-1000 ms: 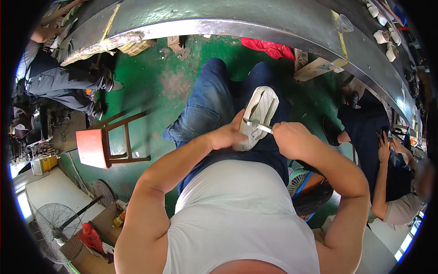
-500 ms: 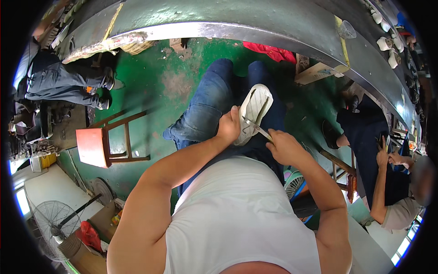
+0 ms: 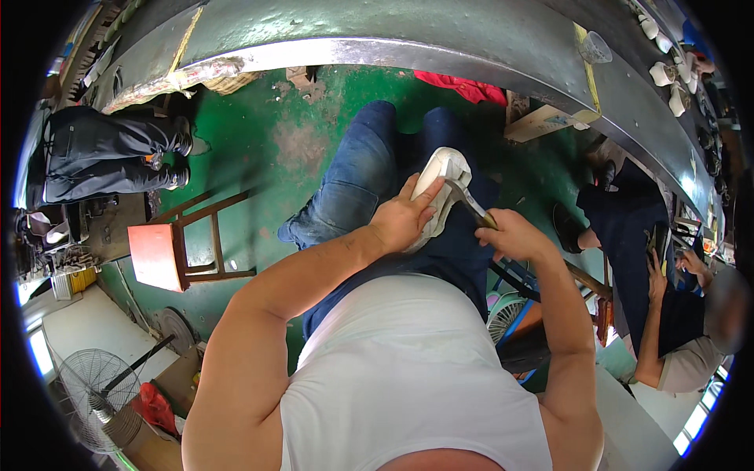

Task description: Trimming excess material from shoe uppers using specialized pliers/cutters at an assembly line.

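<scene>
A white shoe upper (image 3: 448, 163), its toe end pointing away from me, lies across my thighs. My left hand (image 3: 399, 221) grips its left side, with the fingers reaching over the middle of the shoe. My right hand (image 3: 510, 235) is closed round the yellowish handle of a curved metal hand tool (image 3: 473, 206). The tool's head rests at the shoe, close to my left fingertips; its exact kind I cannot make out. My fingers hide part of the shoe's middle.
A long dark workbench (image 3: 345, 35) curves across the far side. An orange-topped stool (image 3: 157, 255) and a fan (image 3: 98, 385) stand at left. A co-worker (image 3: 667, 314) sits at right; another person's legs (image 3: 110, 161) are at far left. A small fan (image 3: 504, 318) sits beside my right arm.
My left hand has moved up and over the shoe, fingers now across it. My right hand has shifted right and up, and the tool's curved head now points at the shoe's upper part.
</scene>
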